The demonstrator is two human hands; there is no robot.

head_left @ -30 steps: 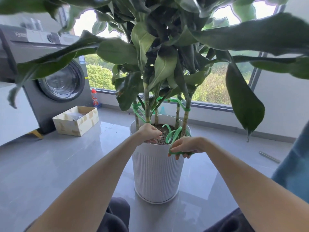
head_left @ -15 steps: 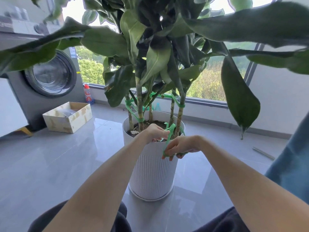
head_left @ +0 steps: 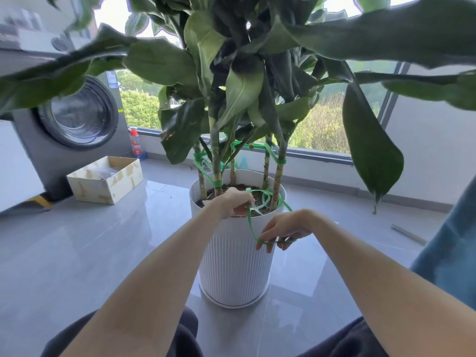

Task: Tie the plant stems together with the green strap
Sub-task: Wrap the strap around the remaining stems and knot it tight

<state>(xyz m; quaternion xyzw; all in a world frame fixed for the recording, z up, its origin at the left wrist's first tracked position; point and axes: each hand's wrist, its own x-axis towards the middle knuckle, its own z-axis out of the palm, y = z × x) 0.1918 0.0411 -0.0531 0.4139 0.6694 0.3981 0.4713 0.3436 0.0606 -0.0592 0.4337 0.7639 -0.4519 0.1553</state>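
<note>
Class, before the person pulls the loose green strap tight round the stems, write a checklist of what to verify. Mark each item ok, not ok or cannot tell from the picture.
1. Left hand grips the green strap at the pot rim: ok.
2. Right hand pinches the strap lower down, in front of the white pot: ok.
3. Strap passes behind the front right stem: cannot tell, the coils in the pot overlap there.
4. Strap is taut: not ok, it hangs in a slack loop between the hands.
5. Pot stands upright on the floor: ok.
</note>
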